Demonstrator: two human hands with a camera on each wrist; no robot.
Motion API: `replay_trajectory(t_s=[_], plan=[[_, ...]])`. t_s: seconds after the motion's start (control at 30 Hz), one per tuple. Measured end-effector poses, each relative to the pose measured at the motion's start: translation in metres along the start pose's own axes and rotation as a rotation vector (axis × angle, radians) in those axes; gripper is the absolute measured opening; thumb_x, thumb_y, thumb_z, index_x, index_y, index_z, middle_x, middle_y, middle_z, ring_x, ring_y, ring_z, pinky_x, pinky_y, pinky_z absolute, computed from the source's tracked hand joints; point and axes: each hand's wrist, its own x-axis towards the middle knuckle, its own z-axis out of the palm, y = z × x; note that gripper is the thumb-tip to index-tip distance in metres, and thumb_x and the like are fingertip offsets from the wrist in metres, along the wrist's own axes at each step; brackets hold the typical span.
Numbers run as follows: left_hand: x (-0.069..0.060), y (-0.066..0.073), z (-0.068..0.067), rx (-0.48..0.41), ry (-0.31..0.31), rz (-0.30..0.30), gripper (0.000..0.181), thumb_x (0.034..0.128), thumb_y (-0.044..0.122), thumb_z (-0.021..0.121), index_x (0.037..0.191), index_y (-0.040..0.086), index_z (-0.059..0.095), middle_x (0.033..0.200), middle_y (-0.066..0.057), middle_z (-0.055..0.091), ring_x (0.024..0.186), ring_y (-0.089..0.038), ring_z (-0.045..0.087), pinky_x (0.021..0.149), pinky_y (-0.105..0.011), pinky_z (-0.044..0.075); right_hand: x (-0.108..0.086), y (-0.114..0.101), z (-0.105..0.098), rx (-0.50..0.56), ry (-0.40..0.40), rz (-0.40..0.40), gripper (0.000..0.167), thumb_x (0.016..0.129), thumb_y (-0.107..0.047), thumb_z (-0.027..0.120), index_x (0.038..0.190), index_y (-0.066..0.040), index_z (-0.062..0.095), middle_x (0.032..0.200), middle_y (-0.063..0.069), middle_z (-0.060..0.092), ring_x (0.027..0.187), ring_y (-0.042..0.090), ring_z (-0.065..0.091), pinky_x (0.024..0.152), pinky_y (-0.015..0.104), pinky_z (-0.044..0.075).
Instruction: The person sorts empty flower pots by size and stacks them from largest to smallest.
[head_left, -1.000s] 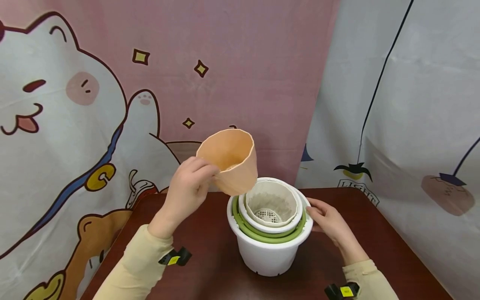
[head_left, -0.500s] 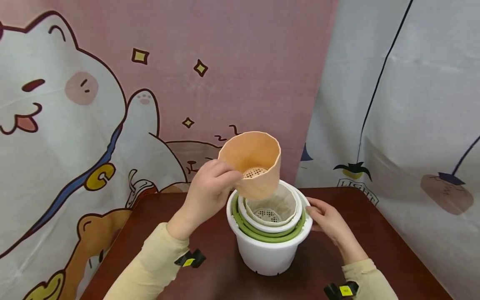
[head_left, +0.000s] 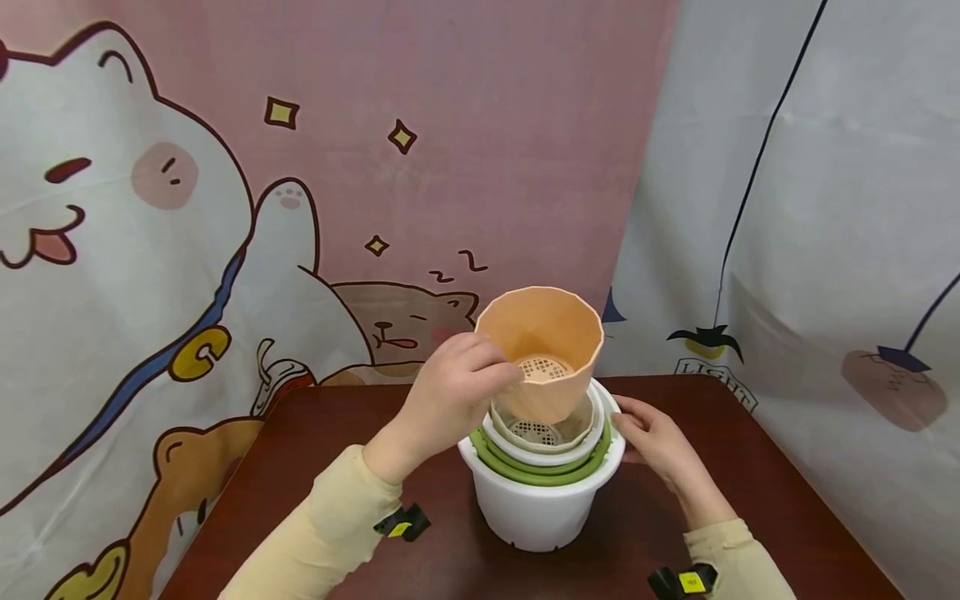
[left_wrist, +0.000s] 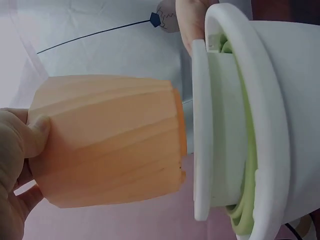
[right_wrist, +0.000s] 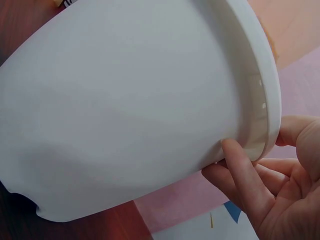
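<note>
My left hand (head_left: pixel 457 387) pinches the near-left rim of an orange flowerpot (head_left: pixel 573 387) with a perforated bottom. In the left wrist view the orange flowerpot (left_wrist: pixel 110 140) hangs just apart from the nested pots. Below it stands a large white flowerpot (head_left: pixel 532 517) holding a green pot (head_left: pixel 543 477), a smaller white pot (head_left: pixel 551 458) and a cream pot (head_left: pixel 498 417) with a grid bottom, partly hidden by the orange one. My right hand (head_left: pixel 660 442) grips the right rim of the large white pot, thumb on top; the right wrist view shows fingers (right_wrist: pixel 245 175) under that rim.
The nested pots stand on a dark red-brown table (head_left: pixel 337 433). A pink and white cloth backdrop (head_left: pixel 540 150) with cartoon animals rises behind the table. A black band device (head_left: pixel 402 522) sits at my left wrist, another band device (head_left: pixel 682 581) at my right.
My left hand has carried the orange flowerpot rightward and slightly down, from the left of the nested pots to over them. The right hand stays at the rim.
</note>
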Motion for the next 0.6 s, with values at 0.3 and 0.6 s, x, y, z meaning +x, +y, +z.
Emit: replay_trajectory(t_s=[0.3,0.6], plan=[[-0.002,0.004,0.012,0.027,-0.057,0.051,0.017,0.0853,-0.003,0.068,0.089,0.012,0.073,0.085,0.001,0.063,0.085,-0.018,0.057,0.076,-0.031,0.048,0.001,-0.001,0.0,0.007,0.003,0.002,0.054,0.103,-0.022,0.055,0.147,0.005,0.039,0.131,0.03,0.056,0.096,0.027,0.068,0.072,0.039,0.06],[-0.008,0.003,0.02,0.032,-0.11,0.039,0.016,0.0853,0.0,0.069,0.091,0.014,0.074,0.085,0.002,0.063,0.084,-0.017,0.056,0.074,-0.03,0.047,0.0,-0.002,0.001,0.013,0.007,0.005,0.054,0.102,-0.023,0.056,0.146,0.005,0.039,0.132,0.031,0.055,0.096,0.027,0.068,0.073,0.039,0.059]])
